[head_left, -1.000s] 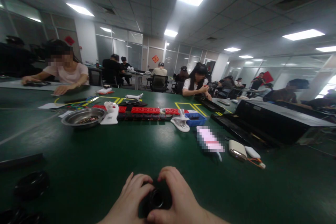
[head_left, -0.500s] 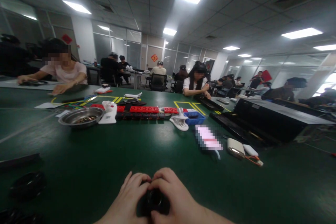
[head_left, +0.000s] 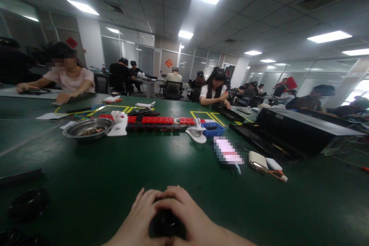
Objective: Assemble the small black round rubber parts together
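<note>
At the bottom middle, both my hands curl around a glossy black round part (head_left: 167,221) with what looks like a hole or hollow in its top. My left hand (head_left: 141,215) closes on its left side and my right hand (head_left: 191,215) on its right side. The fingertips meet over the far side, and the thumbs come together at the near side. My hands cover much of the part, so its full shape and exact kind do not show. To the left lies a black ring-shaped part (head_left: 29,203), with more dark parts (head_left: 20,237) below it.
On the green table (head_left: 115,177) stand a metal bowl (head_left: 70,132) of small pieces, white clip stands (head_left: 197,132), red and black strips (head_left: 158,120) and a blue tray (head_left: 212,130). Right are a phone (head_left: 227,150), beige box (head_left: 258,161) and black case (head_left: 294,130). Co-workers sit beyond.
My right fingers have shifted slightly over the black round part, and my right thumb has moved toward its near edge. My left hand stays nearly in place. The view has shifted slightly.
</note>
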Available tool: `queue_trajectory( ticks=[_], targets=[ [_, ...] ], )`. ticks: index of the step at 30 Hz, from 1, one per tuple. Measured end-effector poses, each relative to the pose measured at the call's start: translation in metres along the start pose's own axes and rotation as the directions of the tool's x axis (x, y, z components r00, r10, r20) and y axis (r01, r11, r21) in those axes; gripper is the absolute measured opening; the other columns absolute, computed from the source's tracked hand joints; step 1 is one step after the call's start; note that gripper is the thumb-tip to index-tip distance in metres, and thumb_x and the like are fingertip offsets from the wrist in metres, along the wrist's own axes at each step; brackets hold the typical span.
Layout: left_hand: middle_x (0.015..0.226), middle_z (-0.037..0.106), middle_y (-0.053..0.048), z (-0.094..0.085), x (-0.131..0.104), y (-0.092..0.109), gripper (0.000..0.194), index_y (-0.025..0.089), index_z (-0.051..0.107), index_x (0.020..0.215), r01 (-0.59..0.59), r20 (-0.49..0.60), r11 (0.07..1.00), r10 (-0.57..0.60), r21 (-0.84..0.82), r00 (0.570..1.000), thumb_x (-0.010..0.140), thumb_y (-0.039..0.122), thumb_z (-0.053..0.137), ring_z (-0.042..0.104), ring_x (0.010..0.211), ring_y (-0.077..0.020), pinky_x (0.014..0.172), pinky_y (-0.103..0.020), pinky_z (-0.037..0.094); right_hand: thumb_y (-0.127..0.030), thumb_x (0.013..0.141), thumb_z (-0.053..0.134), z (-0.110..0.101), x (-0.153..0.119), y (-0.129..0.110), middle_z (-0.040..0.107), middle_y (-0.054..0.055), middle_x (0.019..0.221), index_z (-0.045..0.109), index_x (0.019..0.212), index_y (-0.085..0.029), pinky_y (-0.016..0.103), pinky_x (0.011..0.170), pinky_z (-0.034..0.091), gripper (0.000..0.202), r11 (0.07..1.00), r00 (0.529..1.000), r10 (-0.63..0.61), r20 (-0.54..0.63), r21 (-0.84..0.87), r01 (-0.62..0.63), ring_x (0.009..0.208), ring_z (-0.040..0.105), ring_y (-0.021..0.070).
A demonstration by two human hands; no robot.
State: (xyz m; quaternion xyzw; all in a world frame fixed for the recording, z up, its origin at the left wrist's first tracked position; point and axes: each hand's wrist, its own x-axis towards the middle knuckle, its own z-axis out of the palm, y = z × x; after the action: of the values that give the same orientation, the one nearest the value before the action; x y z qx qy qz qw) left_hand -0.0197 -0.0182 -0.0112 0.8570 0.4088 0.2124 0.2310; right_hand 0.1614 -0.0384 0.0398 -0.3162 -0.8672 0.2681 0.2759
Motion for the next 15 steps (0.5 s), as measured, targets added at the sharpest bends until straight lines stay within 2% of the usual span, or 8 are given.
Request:
queue_trajectory(
  ticks=[1,3,5,7,8,10,13,15],
  targets=[
    [0.113,0.053,-0.005,-0.0006,0.0,0.0002,0.052,0.029,0.055,0.108,-0.004,0.004,1.0,0.004,-0.005,1.0,0.058,0.034,0.07,0.045,0.109,-0.032,0.1,-0.061,0.013,-0.028,0.06,0.064,-0.0013,0.0005,-0.0011,0.048,0.011,0.117,0.048,0.114,-0.015,0.035,0.092,0.034,0.057,1.0,1.0,0.001,0.004,0.017,-0.001,0.107,0.044,0.0236],
    [0.111,0.054,-0.005,-0.0027,0.0006,0.0016,0.045,0.027,0.058,0.101,-0.002,0.023,1.0,0.002,-0.014,1.0,0.058,0.037,0.07,0.046,0.108,-0.0319,0.1,-0.061,0.014,-0.03,0.059,0.067,-0.0019,0.0009,-0.003,0.05,0.012,0.112,0.048,0.112,-0.012,0.037,0.089,0.037,0.059,0.996,0.995,0.085,-0.052,-0.004,-0.086,0.101,0.047,0.0244],
    [0.108,0.054,-0.004,-0.0044,0.0013,0.0035,0.04,0.027,0.06,0.095,0.004,0.043,1.0,-0.003,-0.016,0.999,0.058,0.037,0.07,0.048,0.105,-0.0309,0.1,-0.061,0.014,-0.033,0.054,0.072,0.0003,0.0003,-0.0034,0.054,0.01,0.101,0.054,0.1,-0.013,0.036,0.081,0.041,0.053,0.975,0.97,0.201,-0.138,-0.07,-0.212,0.091,0.05,0.024],
    [0.106,0.054,-0.004,-0.0043,0.0014,0.0042,0.039,0.027,0.06,0.094,0.006,0.046,1.0,-0.005,-0.015,0.999,0.057,0.034,0.07,0.048,0.104,-0.0302,0.099,-0.061,0.014,-0.034,0.05,0.076,0.0038,-0.0007,-0.0018,0.054,0.007,0.095,0.057,0.089,-0.016,0.036,0.076,0.042,0.048,0.952,0.947,0.255,-0.195,-0.124,-0.281,0.086,0.05,0.0232],
    [0.105,0.054,-0.004,-0.0036,0.0012,0.004,0.04,0.028,0.06,0.095,0.006,0.039,1.0,-0.005,-0.014,0.999,0.057,0.032,0.069,0.048,0.104,-0.0299,0.1,-0.06,0.014,-0.033,0.051,0.075,0.0052,-0.001,-0.0005,0.054,0.007,0.094,0.058,0.087,-0.017,0.035,0.075,0.043,0.043,0.952,0.949,0.248,-0.196,-0.133,-0.276,0.086,0.05,0.0227],
    [0.106,0.054,-0.004,-0.0017,0.0003,0.0026,0.044,0.028,0.058,0.1,0.0,0.021,1.0,0.0,-0.016,1.0,0.057,0.028,0.068,0.048,0.104,-0.0297,0.1,-0.06,0.014,-0.026,0.057,0.068,0.0062,-0.0011,0.0019,0.055,0.006,0.097,0.058,0.09,-0.019,0.033,0.078,0.042,0.035,0.976,0.975,0.167,-0.147,-0.114,-0.184,0.089,0.05,0.0214],
    [0.109,0.053,-0.004,-0.0007,-0.0005,0.0008,0.047,0.029,0.056,0.104,-0.001,0.015,0.999,0.002,-0.032,1.0,0.058,0.029,0.068,0.046,0.106,-0.03,0.1,-0.059,0.014,-0.021,0.06,0.061,0.0043,0.0005,0.0029,0.054,0.009,0.109,0.053,0.106,-0.017,0.033,0.086,0.039,0.047,0.999,0.999,0.023,-0.041,-0.031,-0.024,0.099,0.049,0.0216],
    [0.109,0.053,-0.004,-0.0021,-0.0001,0.0012,0.044,0.028,0.057,0.101,0.002,0.035,0.999,-0.001,-0.039,0.999,0.059,0.031,0.068,0.046,0.106,-0.0299,0.1,-0.059,0.013,-0.023,0.058,0.065,0.0032,0.0017,0.002,0.053,0.011,0.111,0.05,0.111,-0.014,0.035,0.088,0.038,0.055,0.998,0.997,0.063,-0.044,-0.024,-0.064,0.1,0.049,0.0236]
  ],
)
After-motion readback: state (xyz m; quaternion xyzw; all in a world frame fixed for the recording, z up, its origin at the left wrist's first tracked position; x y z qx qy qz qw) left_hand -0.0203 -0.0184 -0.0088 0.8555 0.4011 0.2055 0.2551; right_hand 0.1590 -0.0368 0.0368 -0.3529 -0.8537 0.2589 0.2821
